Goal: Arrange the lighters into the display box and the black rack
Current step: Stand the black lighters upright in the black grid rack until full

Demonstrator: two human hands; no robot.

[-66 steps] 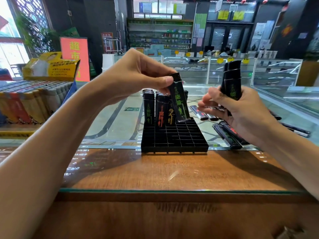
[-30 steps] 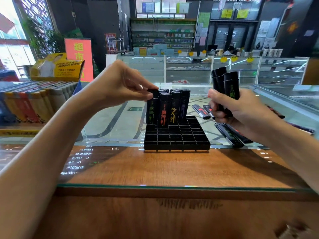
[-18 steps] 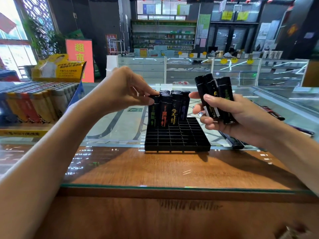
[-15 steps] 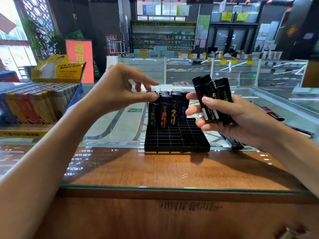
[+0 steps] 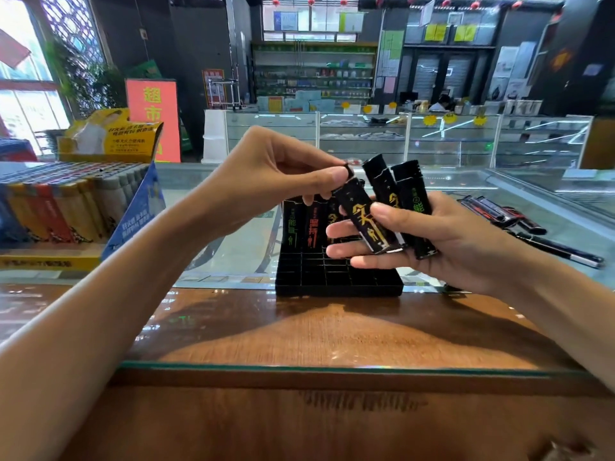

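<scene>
Three lighters [image 5: 382, 184] fan from the curled right hand [image 5: 449, 241] while the left hand [image 5: 266, 174] pinches one's top.

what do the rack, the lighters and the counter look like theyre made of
Rack: probably moulded plastic, matte black; thin, even grid walls.
Lighters: likely plastic bodies, glossy black with coloured print; highlights glint on them.
Counter: wood-grain top under a glass sheet; greenish glass edge and reflections show.
</scene>
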